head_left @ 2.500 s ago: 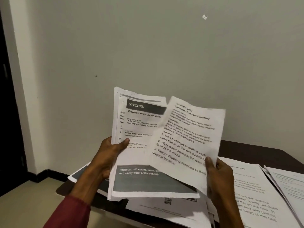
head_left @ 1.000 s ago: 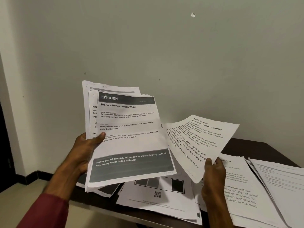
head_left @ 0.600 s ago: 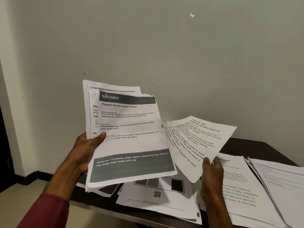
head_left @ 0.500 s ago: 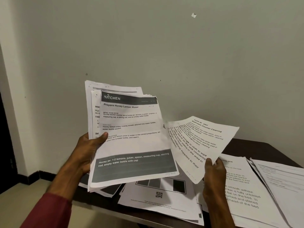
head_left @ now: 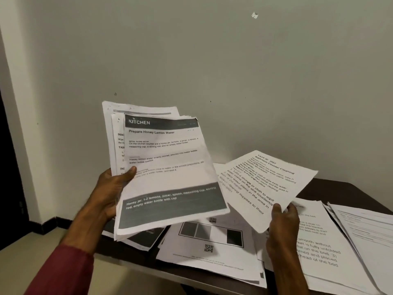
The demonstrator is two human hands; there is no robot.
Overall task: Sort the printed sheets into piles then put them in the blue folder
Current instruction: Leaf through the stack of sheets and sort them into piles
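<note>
A thick stack of white printed sheets [head_left: 170, 167] is held in the left hand [head_left: 110, 192], raised well above the table and leaning slightly. The thumb is laid across the front near the left edge and the fingers are curled behind, so the stack is firmly gripped. Its top sheet is headed "KITCHEN" in a dark band, with "Prepare Honey Lemon Water" beneath and a grey band of white text near the bottom. A single white printed sheet titled "Bathroom Counter Cleaning" [head_left: 261, 184] is pinched near its lower corner by the right hand [head_left: 282, 222], thumb on the front and fingers behind. It is tilted out to the right, and its left edge is hidden behind the stack. A dark red sleeve [head_left: 63, 271] is seen on the left forearm.

Below, a dark brown wooden table [head_left: 340, 188] is covered with loose piles of paper. Sheets with dark printed bands [head_left: 144, 237] are laid under the held stack and overhang the table's left edge. In the middle, a pile topped by a sheet with grey and black squares and a QR code [head_left: 212, 245] is spread out. To its right, a pile printed in large black text [head_left: 319, 252] is partly hidden by the right hand. A further pile of finely printed sheets [head_left: 365, 231] lies against its right edge. A plain pale grey wall [head_left: 212, 60] stands behind, with a small white scrap [head_left: 254, 15] stuck high on it
</note>
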